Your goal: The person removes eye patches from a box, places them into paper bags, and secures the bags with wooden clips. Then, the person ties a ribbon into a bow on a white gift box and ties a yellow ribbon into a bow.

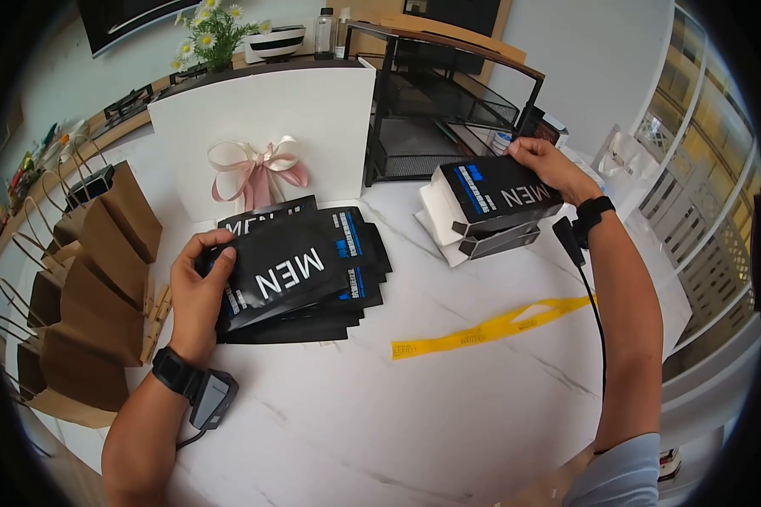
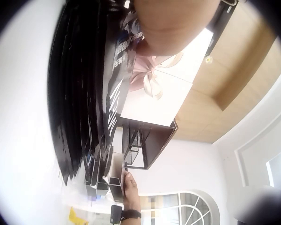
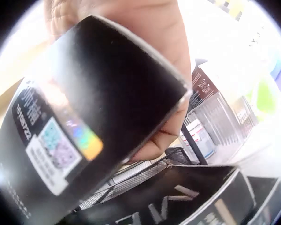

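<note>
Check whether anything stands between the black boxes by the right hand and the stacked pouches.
Nothing visible does: bare tabletop separates the pouches from the boxes; the yellow strip lies nearer the head camera.

black packets [image 1: 292, 270]: lower ones mostly covered, by my left hand [image 1: 199, 275]
sleeve [image 1: 621, 475]: below my right hand [image 1: 556, 169], cut off
yellow strip [image 1: 469, 337]: between my hands, print's too tiny

Packet stack [image 1: 289, 291] on table [image 1: 448, 414], paper bags [image 1: 101, 291] to its left, boxes [image 1: 492, 193] right, gift box [image 1: 334, 127] behind, strip [image 1: 482, 333] before boxes
</note>
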A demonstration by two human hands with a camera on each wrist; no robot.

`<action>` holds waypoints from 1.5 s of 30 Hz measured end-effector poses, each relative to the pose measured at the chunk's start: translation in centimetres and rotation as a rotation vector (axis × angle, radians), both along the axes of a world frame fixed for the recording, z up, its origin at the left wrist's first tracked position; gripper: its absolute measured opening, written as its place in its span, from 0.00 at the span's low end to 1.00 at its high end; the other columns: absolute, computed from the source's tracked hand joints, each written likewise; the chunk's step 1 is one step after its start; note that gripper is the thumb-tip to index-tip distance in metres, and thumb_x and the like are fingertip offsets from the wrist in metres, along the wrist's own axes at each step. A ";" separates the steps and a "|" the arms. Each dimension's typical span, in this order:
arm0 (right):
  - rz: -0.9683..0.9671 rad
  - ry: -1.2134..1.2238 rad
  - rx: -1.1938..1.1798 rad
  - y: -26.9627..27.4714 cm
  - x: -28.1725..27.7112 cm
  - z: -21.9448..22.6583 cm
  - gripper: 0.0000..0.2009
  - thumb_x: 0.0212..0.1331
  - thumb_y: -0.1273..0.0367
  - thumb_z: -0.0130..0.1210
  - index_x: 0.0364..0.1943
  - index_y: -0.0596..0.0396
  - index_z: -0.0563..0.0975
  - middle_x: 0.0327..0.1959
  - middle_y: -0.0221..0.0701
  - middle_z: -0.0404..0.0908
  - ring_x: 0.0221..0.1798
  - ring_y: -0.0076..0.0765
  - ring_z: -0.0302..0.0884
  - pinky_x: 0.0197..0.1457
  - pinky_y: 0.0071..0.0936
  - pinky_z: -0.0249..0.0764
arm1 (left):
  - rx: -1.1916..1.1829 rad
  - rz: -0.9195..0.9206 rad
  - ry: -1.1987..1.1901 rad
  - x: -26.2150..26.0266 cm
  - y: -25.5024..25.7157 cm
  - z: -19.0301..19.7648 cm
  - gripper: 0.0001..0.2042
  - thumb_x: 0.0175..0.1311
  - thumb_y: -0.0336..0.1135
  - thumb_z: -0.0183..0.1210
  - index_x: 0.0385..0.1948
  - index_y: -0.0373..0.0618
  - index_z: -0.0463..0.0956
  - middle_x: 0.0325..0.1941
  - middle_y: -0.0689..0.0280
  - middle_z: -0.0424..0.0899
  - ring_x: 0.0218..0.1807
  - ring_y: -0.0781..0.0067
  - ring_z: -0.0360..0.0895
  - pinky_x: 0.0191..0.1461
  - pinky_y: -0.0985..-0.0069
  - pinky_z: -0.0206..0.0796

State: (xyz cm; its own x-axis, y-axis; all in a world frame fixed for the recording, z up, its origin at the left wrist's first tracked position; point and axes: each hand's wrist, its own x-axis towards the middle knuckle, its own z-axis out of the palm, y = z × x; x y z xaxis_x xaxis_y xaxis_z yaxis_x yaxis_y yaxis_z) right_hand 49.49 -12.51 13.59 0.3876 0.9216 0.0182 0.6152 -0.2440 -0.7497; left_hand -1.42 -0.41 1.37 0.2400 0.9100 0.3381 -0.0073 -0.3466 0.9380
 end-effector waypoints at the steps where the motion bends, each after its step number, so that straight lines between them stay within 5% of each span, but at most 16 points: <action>1: 0.005 0.002 0.006 0.0 0.2 -0.1 0.15 0.75 0.57 0.55 0.51 0.53 0.81 0.44 0.23 0.84 0.45 0.18 0.79 0.50 0.19 0.75 | -0.028 0.005 0.020 -0.1 -0.1 0.2 0.08 0.69 0.28 0.62 0.47 0.39 0.81 0.44 0.70 0.83 0.46 0.84 0.76 0.54 0.83 0.67; 3: 0.039 -0.587 0.059 0.0 0.4 -0.5 0.16 0.71 0.61 0.60 0.55 0.54 0.80 0.48 0.27 0.84 0.50 0.24 0.78 0.55 0.24 0.75 | -0.015 0.004 0.014 0.0 0.2 -0.1 0.08 0.70 0.30 0.63 0.45 0.39 0.82 0.44 0.71 0.83 0.46 0.85 0.75 0.52 0.84 0.66; 5: 0.040 -0.582 0.140 0.4 0.1 -0.2 0.18 0.68 0.65 0.62 0.58 0.56 0.79 0.52 0.32 0.83 0.56 0.28 0.77 0.59 0.27 0.74 | 0.034 0.020 -0.041 0.0 0.5 -0.5 0.08 0.71 0.32 0.62 0.45 0.38 0.82 0.43 0.71 0.84 0.46 0.85 0.75 0.52 0.82 0.66; 8: 0.080 -0.180 0.266 1.0 -2.9 2.0 0.15 0.70 0.67 0.58 0.56 0.59 0.79 0.51 0.33 0.84 0.57 0.29 0.79 0.64 0.27 0.73 | -0.084 0.020 -0.102 -0.2 0.1 0.1 0.09 0.72 0.33 0.62 0.45 0.38 0.82 0.43 0.71 0.84 0.47 0.84 0.75 0.53 0.81 0.67; 18: 0.732 -0.173 0.335 6.2 -24.9 2.9 0.08 0.68 0.73 0.58 0.45 0.61 0.83 0.39 0.35 0.87 0.44 0.24 0.83 0.50 0.25 0.79 | 0.130 0.108 -0.091 0.1 1.2 -1.4 0.08 0.74 0.34 0.60 0.41 0.38 0.82 0.45 0.65 0.87 0.51 0.80 0.78 0.61 0.78 0.67; 19: 0.781 -0.238 0.311 7.0 -27.3 2.9 0.08 0.70 0.74 0.55 0.47 0.65 0.81 0.42 0.35 0.86 0.47 0.26 0.83 0.58 0.27 0.79 | 0.130 0.143 -0.159 0.4 0.9 -1.0 0.08 0.70 0.32 0.61 0.38 0.35 0.82 0.39 0.65 0.87 0.47 0.78 0.79 0.56 0.77 0.69; 22: 0.922 -0.274 0.339 9.3 -34.9 4.4 0.09 0.70 0.73 0.55 0.47 0.66 0.81 0.43 0.38 0.86 0.47 0.29 0.84 0.57 0.30 0.80 | 0.173 0.128 -0.227 0.7 1.0 -1.0 0.07 0.70 0.30 0.59 0.40 0.35 0.81 0.38 0.65 0.87 0.45 0.78 0.80 0.55 0.77 0.70; 24: 0.971 -0.457 0.614 11.9 -39.3 5.5 0.11 0.68 0.74 0.54 0.48 0.65 0.81 0.43 0.42 0.87 0.47 0.39 0.86 0.55 0.33 0.81 | 0.177 0.147 -0.180 0.6 0.9 -1.0 0.07 0.71 0.30 0.58 0.39 0.35 0.81 0.39 0.65 0.87 0.46 0.77 0.80 0.56 0.77 0.69; 26: 0.969 -0.546 0.731 15.7 -42.9 6.3 0.11 0.66 0.74 0.54 0.49 0.65 0.81 0.44 0.45 0.87 0.47 0.44 0.86 0.55 0.35 0.81 | 0.183 0.180 -0.123 0.6 1.0 -1.2 0.06 0.72 0.28 0.57 0.38 0.35 0.81 0.40 0.67 0.87 0.48 0.79 0.79 0.58 0.77 0.69; 27: 0.951 -0.626 0.849 17.5 -44.3 6.4 0.12 0.65 0.74 0.54 0.49 0.64 0.81 0.44 0.47 0.87 0.48 0.50 0.86 0.54 0.37 0.81 | 0.174 0.209 -0.191 1.0 1.4 -1.7 0.06 0.66 0.30 0.59 0.37 0.38 0.82 0.37 0.58 0.88 0.45 0.61 0.83 0.56 0.69 0.71; 30: 0.885 -0.616 0.772 22.3 -47.4 5.7 0.13 0.63 0.74 0.54 0.49 0.64 0.82 0.44 0.49 0.87 0.49 0.56 0.85 0.55 0.41 0.80 | 0.109 0.203 -0.200 1.2 1.7 -2.2 0.06 0.66 0.29 0.57 0.37 0.38 0.83 0.37 0.57 0.88 0.46 0.60 0.83 0.56 0.68 0.71; 36: 0.831 -0.814 0.532 23.5 -50.2 4.4 0.16 0.62 0.71 0.59 0.53 0.61 0.80 0.47 0.51 0.85 0.54 0.58 0.82 0.59 0.45 0.75 | 0.103 0.280 -0.117 1.0 0.6 -1.2 0.06 0.64 0.27 0.56 0.37 0.40 0.82 0.37 0.58 0.87 0.49 0.55 0.80 0.55 0.65 0.72; 45: 0.855 -0.653 0.396 25.0 -51.4 5.6 0.17 0.61 0.67 0.63 0.50 0.63 0.81 0.44 0.48 0.87 0.49 0.50 0.85 0.53 0.40 0.77 | 0.063 0.285 -0.119 0.8 0.4 -0.8 0.06 0.65 0.29 0.56 0.37 0.41 0.82 0.38 0.59 0.87 0.52 0.57 0.79 0.58 0.65 0.71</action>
State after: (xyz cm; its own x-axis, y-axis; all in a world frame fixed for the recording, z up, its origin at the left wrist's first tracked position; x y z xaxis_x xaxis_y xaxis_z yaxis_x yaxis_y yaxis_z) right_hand -1.87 12.49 19.19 -0.5531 0.7638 0.3327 0.7660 0.6233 -0.1574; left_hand -0.58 -0.03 0.60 -0.0660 0.9114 0.4062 -0.0100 -0.4077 0.9131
